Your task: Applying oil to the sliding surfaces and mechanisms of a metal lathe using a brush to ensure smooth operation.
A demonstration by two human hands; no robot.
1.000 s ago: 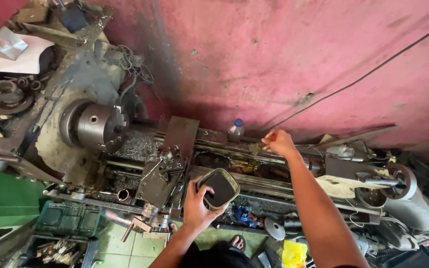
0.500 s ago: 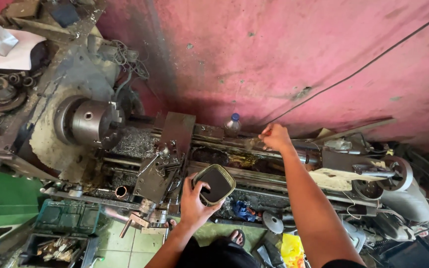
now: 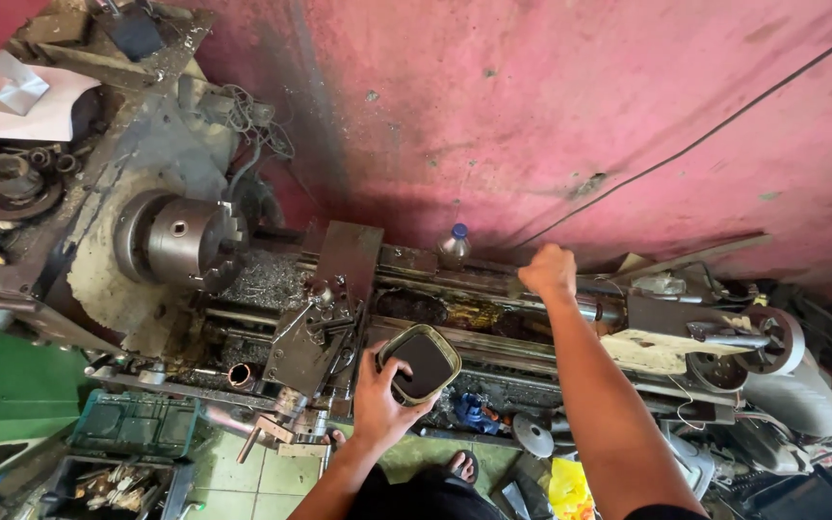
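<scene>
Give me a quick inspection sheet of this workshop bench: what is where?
Surface: grimy lathe bed, metal shavings near the chuck.
Job's things: dark rounded-square container, held over the bed.
Clutter: plastic bottle, green crate, loose parts on the floor.
Hands: left hand grips the container; right hand closed at the far side of the bed.
Cables: black wire across the wall.
Surroundings: worn red wall, tiled floor.

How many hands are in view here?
2. The left hand holds a dark squarish tin over the lathe bed; the right hand reaches to the bed's far side.
</scene>
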